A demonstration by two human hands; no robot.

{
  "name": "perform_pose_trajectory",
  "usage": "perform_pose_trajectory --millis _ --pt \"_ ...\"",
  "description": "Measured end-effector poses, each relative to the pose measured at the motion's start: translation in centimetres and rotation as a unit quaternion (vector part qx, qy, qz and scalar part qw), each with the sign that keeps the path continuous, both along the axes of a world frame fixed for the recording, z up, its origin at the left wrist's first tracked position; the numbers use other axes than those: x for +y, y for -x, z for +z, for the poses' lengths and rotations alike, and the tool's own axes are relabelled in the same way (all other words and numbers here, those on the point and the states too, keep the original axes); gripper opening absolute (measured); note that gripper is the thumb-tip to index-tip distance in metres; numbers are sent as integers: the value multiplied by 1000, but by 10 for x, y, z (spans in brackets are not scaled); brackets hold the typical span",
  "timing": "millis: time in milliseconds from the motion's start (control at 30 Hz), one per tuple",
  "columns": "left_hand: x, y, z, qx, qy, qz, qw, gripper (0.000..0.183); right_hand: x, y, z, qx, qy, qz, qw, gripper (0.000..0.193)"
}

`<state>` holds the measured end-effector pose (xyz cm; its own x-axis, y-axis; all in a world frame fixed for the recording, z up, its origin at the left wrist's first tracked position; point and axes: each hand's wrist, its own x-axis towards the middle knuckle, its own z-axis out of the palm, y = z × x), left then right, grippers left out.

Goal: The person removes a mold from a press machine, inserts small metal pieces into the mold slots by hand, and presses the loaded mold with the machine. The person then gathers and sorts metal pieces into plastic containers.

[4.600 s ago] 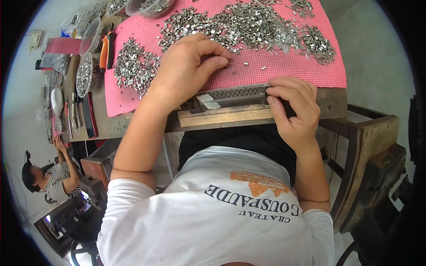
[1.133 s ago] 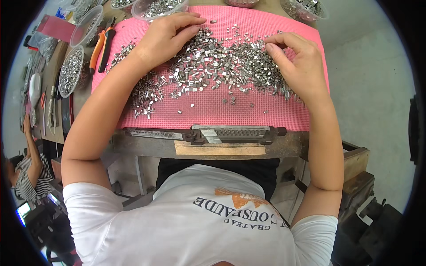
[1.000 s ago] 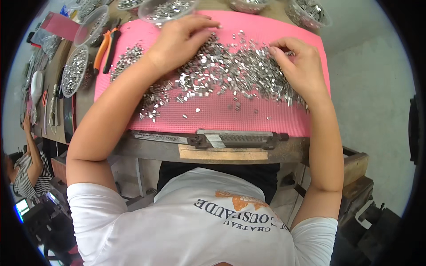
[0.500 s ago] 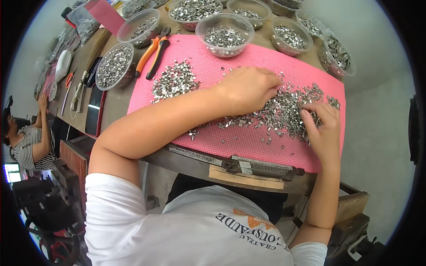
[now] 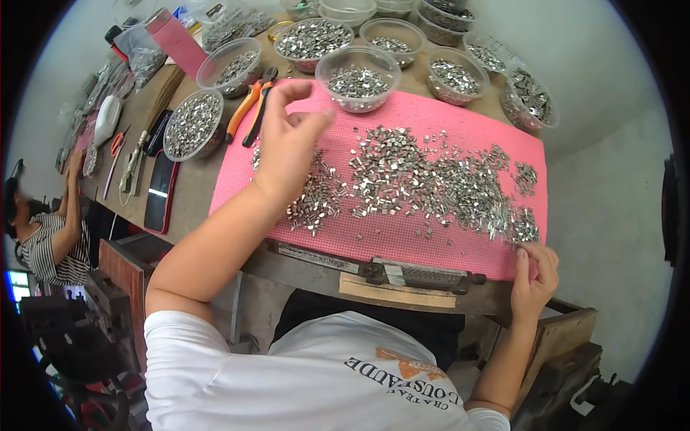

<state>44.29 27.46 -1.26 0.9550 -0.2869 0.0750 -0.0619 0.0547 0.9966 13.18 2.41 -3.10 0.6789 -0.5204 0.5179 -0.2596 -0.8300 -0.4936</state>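
Note:
Small shiny silver metal pieces lie in loose heaps across a pink textured mat. My left hand is raised over the mat's left part, thumb and forefinger apart, with no piece visible between them; it partly hides the left heap. Just beyond it stands a clear round tub partly filled with such pieces. At the mat's front right edge, my right hand is closed, thumb and fingertips together beside the right end of the heap. Whatever those fingertips pinch, if anything, is too small to make out.
Orange-and-black cutting pliers lie at the mat's far left. More clear tubs of pieces, including one at left, ring the mat. A phone, scissors and a pink bottle are farther left. Another person sits at far left.
My left hand has swung left and away from the middle heap, its fingers now spread apart. My right hand has drawn nearer to me, to the mat's front edge. Some pieces now lie farther right.

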Motion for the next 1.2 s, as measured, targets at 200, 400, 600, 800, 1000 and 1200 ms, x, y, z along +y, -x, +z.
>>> perform_pose_trajectory --millis 200,400,600,800,1000,1200 --pt "-22 -29 -1 243 -10 -84 966 66 8 27 -15 21 38 -8 999 9" --pt "-45 -48 -11 235 54 -66 968 41 20 34 -35 -1 56 -10 998 12" --pt "-40 -66 -9 351 126 -73 925 46 19 32 -41 -7 88 -10 996 12" --pt "-23 -37 2 274 153 -91 945 76 20 30 -39 -1 94 -11 996 12" --pt "-7 1 29 242 147 -154 947 65 22 33 -37 -1 103 -14 995 14" --pt "8 41 50 231 169 -260 922 76 66 3 -4 -81 49 60 994 31"
